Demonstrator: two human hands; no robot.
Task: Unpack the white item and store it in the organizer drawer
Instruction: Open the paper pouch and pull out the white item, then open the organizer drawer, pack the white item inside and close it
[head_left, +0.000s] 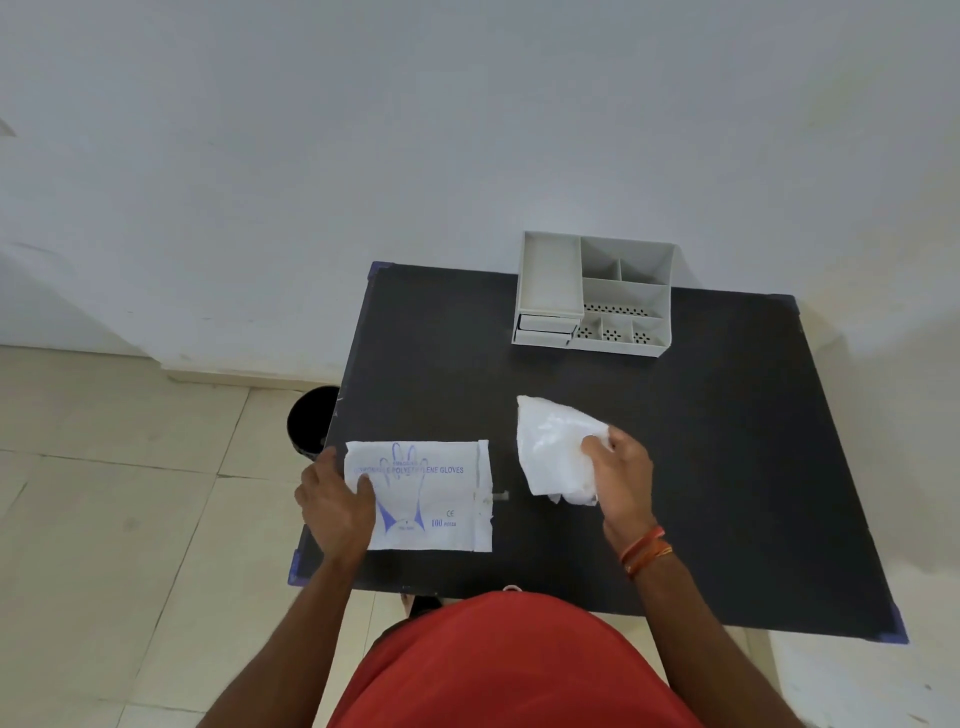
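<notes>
Head view. Black table (727, 441), one, set against a pale wall (363, 130), with cream floor tiles (130, 493) to its left.

Item 1: one white organizer (595, 293) at the far edge of the table, upright. Open compartments on top, counted: one long tray on the left, two small cells at the rear right, one wide cell with a perforated floor, three small perforated cells along the front. Two shut drawers (545, 330) stacked at its lower left front.

Item 2: one flat white packet (431, 496) printed in blue with a glove outline and "POLYETHYLENE GLOVES", "100", lying on the near left of the table. Left hand (335, 506), one, rests on the packet's left end, thumb on top, pressing it down; grip flat, not closed around it.

Item 3: one bundle of white gloves (553, 449), crumpled thin plastic, out of the packet and well apart from the organizer, to the right of the packet. Right hand (621, 473), one, closed on its right side, fingers pinching the film.

Item 4: orange-red wrist bands (644, 551) on the right wrist; number cannot be told.

Item 5: one dark round bin (311, 423) on the floor, beside the table's left edge.

Item 6: one red garment (509, 665) on the person, at the bottom.
</notes>
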